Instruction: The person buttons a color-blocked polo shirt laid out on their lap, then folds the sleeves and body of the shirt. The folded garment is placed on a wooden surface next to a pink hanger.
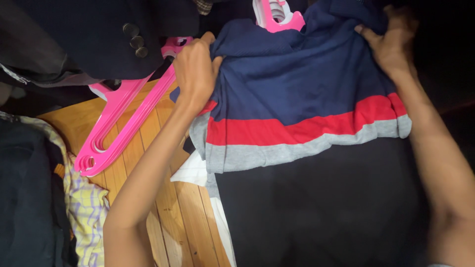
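Observation:
A navy shirt (pixel 297 74) with a red band and a grey hem is spread out in front of me. My left hand (pixel 195 69) grips its left edge in a fist. My right hand (pixel 393 42) clutches the fabric at its upper right. The shirt lies over a black garment (pixel 321 207). A pink hanger (pixel 277 17) pokes out at the shirt's top edge.
A stack of pink hangers (pixel 121 123) lies on the wooden slatted surface (pixel 183 217) to the left. A dark jacket with buttons (pixel 104 39) sits at upper left. A yellow plaid cloth (pixel 86 212) and dark clothing lie at lower left.

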